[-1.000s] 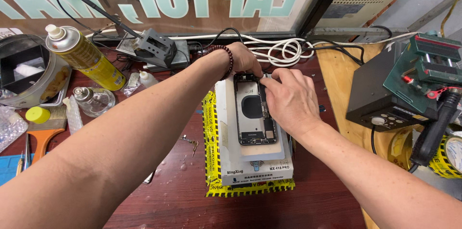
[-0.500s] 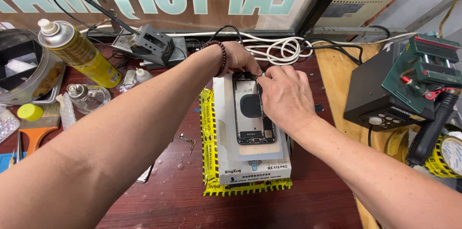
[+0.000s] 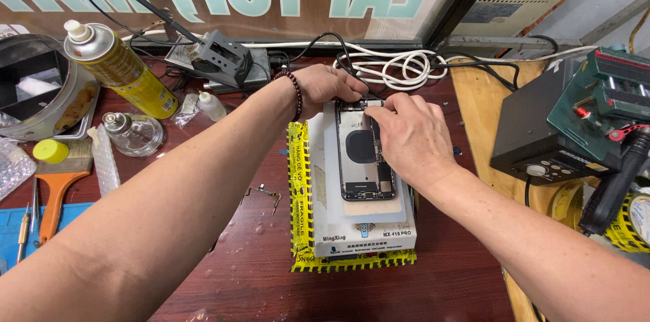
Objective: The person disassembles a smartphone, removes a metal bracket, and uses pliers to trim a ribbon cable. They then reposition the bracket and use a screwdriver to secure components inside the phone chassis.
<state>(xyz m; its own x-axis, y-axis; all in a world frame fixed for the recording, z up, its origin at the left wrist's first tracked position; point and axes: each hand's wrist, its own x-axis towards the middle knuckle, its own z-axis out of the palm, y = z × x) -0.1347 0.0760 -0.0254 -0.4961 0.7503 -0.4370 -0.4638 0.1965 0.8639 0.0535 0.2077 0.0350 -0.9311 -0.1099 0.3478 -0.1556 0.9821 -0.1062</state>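
Where the frame cuts off at the left, a round tin (image 3: 27, 92) and a brush (image 3: 57, 180) show only in part, beside a yellow spray can (image 3: 125, 71). The left hand (image 3: 328, 88) curls over the top edge of the opened phone (image 3: 364, 153), hiding it. The phone lies on a white box (image 3: 365, 234). The right hand (image 3: 406, 139) pinches something too small to make out at the phone's upper right corner.

a: what's at the left?
b: a yellow spray can (image 3: 122, 71), a small glass bottle (image 3: 133, 134), an orange-handled brush (image 3: 57, 183).
a: and right?
b: a coiled white cable (image 3: 393, 68), a black box unit (image 3: 542, 136).
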